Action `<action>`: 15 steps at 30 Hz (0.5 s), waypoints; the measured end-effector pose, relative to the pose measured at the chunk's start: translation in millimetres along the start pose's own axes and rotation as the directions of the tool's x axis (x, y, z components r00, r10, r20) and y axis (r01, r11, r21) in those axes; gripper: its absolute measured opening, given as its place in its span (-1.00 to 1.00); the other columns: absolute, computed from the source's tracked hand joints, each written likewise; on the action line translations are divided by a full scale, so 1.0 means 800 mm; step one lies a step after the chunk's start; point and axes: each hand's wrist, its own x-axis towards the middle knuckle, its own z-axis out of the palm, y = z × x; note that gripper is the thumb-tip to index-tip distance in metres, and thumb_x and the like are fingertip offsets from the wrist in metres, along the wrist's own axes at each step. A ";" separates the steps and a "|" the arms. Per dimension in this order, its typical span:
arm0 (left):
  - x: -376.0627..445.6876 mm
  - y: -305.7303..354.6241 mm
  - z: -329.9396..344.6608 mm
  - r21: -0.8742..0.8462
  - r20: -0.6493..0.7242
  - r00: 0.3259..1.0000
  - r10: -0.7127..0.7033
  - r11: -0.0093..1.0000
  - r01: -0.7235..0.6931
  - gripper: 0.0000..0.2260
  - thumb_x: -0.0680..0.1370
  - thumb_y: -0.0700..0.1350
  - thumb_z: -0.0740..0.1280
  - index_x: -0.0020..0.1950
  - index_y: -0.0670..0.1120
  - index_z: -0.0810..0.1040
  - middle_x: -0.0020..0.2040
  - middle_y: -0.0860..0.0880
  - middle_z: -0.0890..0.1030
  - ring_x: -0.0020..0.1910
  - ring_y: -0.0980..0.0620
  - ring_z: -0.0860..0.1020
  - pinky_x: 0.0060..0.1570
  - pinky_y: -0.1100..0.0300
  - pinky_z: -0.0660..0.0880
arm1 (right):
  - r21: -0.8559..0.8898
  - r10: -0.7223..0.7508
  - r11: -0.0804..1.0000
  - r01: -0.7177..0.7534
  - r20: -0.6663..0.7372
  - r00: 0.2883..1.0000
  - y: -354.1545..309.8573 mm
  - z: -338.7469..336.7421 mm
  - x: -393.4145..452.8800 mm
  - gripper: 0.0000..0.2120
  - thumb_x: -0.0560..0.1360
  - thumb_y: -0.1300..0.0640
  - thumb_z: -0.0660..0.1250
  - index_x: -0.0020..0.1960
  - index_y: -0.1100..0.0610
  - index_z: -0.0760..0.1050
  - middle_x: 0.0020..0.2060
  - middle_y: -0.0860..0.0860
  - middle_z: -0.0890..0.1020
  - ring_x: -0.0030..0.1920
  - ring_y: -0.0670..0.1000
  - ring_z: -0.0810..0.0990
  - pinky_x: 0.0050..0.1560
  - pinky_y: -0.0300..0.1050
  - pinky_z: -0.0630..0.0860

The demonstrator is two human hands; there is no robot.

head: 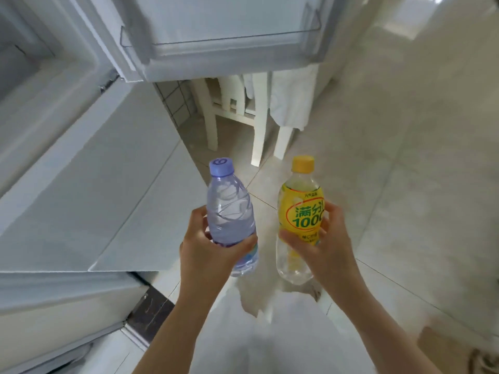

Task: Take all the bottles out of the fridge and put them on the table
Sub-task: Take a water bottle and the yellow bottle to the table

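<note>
My left hand (205, 247) grips a clear water bottle (229, 209) with a pale purple cap, held upright in front of me. My right hand (321, 238) grips a bottle with a yellow label and yellow cap (299, 209), also upright, just right of the water bottle. The white fridge (81, 171) stands at my left with its lower door shut. Its upper door (216, 36) swings open above, showing an empty clear door shelf. No table is in view.
A white chair (256, 117) with white cloth draped over it stands ahead beyond the fridge door. Pale tiled floor (391, 184) stretches to the right. A dark threshold strip (151, 311) lies at the lower left. My legs in pale trousers show below.
</note>
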 end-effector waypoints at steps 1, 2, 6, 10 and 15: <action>-0.001 0.008 0.022 -0.002 0.030 0.999 0.010 1.000 -0.010 -0.35 0.17 -0.03 0.65 0.18 -0.02 0.46 -0.03 0.10 0.62 -0.09 0.06 0.61 -0.19 0.35 0.50 | 0.009 0.017 1.000 -0.016 -0.023 1.000 0.011 -0.022 0.000 -0.37 0.27 0.13 0.59 0.18 -0.05 0.30 -0.03 -0.14 0.63 -0.04 -0.11 0.64 0.01 0.10 0.61; -0.001 0.017 0.043 -0.006 0.060 0.998 0.022 1.000 -0.022 -0.35 0.18 -0.02 0.65 0.18 -0.02 0.47 -0.02 0.09 0.62 -0.09 0.05 0.61 -0.19 0.35 0.50 | 0.018 0.031 0.999 -0.030 -0.042 0.999 0.021 -0.042 0.000 -0.37 0.27 0.14 0.59 0.18 -0.05 0.30 -0.02 -0.12 0.63 -0.04 -0.10 0.65 0.00 0.10 0.61; -0.013 0.064 0.145 -0.009 0.193 0.977 0.087 0.996 -0.087 -0.37 0.10 0.18 0.56 0.11 0.09 0.48 -0.10 0.21 0.62 -0.12 0.20 0.60 -0.26 0.44 0.51 | 0.055 0.088 0.995 -0.082 -0.132 0.987 0.055 -0.145 0.008 -0.35 0.28 0.16 0.58 0.22 -0.04 0.28 0.01 -0.10 0.63 -0.07 -0.18 0.64 -0.07 -0.17 0.61; -0.025 0.096 0.242 -0.008 0.276 0.955 0.106 0.994 -0.108 -0.44 0.10 0.13 0.57 0.04 0.14 0.49 -0.13 0.25 0.63 -0.16 0.16 0.62 -0.25 0.33 0.56 | 0.078 0.150 0.987 -0.137 -0.191 0.970 0.081 -0.237 0.028 -0.36 0.29 0.16 0.57 0.21 -0.09 0.29 -0.04 -0.15 0.63 -0.06 -0.15 0.64 -0.10 -0.10 0.61; -0.030 0.140 0.348 -0.002 0.335 0.929 0.158 0.986 -0.168 -0.47 0.13 0.09 0.56 0.01 0.22 0.43 -0.10 0.37 0.59 -0.13 0.25 0.59 -0.28 0.44 0.51 | 0.104 0.183 0.981 -0.161 -0.256 0.949 0.100 -0.336 0.066 -0.37 0.27 0.18 0.58 0.18 -0.10 0.31 -0.06 -0.16 0.62 -0.08 -0.15 0.64 -0.02 0.03 0.62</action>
